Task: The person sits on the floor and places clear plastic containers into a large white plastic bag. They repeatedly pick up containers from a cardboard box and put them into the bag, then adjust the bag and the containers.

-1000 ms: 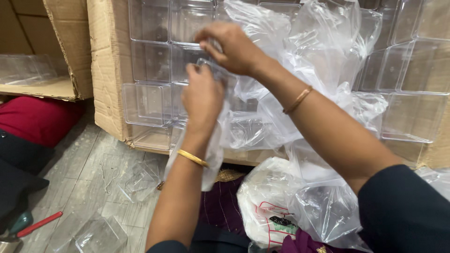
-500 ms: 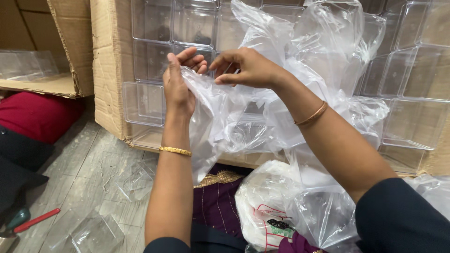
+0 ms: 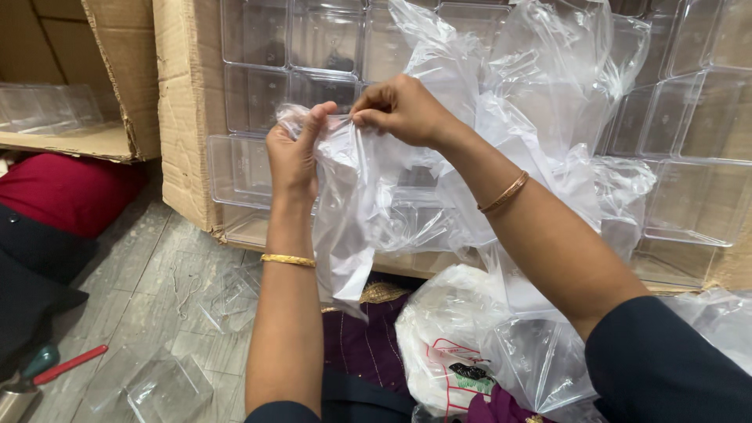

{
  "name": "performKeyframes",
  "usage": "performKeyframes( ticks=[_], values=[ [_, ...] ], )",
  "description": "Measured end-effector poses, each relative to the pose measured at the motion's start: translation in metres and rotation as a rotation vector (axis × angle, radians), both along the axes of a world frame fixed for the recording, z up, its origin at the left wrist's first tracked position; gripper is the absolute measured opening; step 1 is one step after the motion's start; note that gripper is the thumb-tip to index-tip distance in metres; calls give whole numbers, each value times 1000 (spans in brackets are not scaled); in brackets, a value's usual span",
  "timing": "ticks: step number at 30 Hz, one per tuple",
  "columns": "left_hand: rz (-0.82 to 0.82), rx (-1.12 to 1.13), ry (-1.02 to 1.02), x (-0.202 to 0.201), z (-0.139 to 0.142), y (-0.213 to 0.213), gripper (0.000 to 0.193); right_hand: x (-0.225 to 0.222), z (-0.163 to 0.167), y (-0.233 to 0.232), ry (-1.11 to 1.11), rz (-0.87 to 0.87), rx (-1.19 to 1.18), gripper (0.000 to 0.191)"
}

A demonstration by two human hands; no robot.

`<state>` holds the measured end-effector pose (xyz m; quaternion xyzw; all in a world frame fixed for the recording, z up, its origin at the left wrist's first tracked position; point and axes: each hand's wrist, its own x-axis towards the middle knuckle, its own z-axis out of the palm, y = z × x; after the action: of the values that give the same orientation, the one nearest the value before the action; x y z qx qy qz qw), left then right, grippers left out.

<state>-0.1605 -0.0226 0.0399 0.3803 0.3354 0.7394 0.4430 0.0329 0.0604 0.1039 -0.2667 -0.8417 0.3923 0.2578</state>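
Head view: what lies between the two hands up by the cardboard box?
In the head view, only the clear plastic bag spans the short gap between the left hand and right hand; both pinch its top edge.

floor [image 3: 141, 290]: grey planks | cardboard box [image 3: 184, 117] w/ clear containers | even light

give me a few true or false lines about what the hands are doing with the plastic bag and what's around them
1. Both the left hand and the right hand pinch the top edge of the clear plastic bag. True.
2. The cardboard box behind holds glass bottles. False: it holds stacked clear plastic containers.
3. A bangle sits on the left wrist. True.
4. A red-handled tool lies inside the box. False: it lies on the floor at lower left.
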Motion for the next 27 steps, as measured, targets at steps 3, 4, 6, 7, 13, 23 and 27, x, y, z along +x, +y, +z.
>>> performKeyframes(
  ticks=[3, 4, 6, 7, 13, 23, 27],
  values=[
    [83, 12, -6, 2, -6, 6, 26, -2, -1, -2, -20, -6, 34, 14],
    [103, 17, -27, 3, -7, 7, 24, -3, -1, -3, -29, -13, 41, 14],
    [60, 9, 12, 2, -8, 7, 21, -4, -2, -4, -1, 46, 74, 14],
    [38, 5, 32, 2, -8, 6, 20, -3, -3, -4, 13, 76, 91, 14],
    [68, -109, 15, 1, 2, -9, 32, -5, -5, -4, 74, 1, 98, 15],
    [-373, -25, -116, -35, 10, -44, 23, 15, 7, -6, 416, 436, -616, 42],
    [-61, -313, 500, -49, -5, -40, 28, 20, 11, -10, 525, 289, -594, 14]
  ],
)
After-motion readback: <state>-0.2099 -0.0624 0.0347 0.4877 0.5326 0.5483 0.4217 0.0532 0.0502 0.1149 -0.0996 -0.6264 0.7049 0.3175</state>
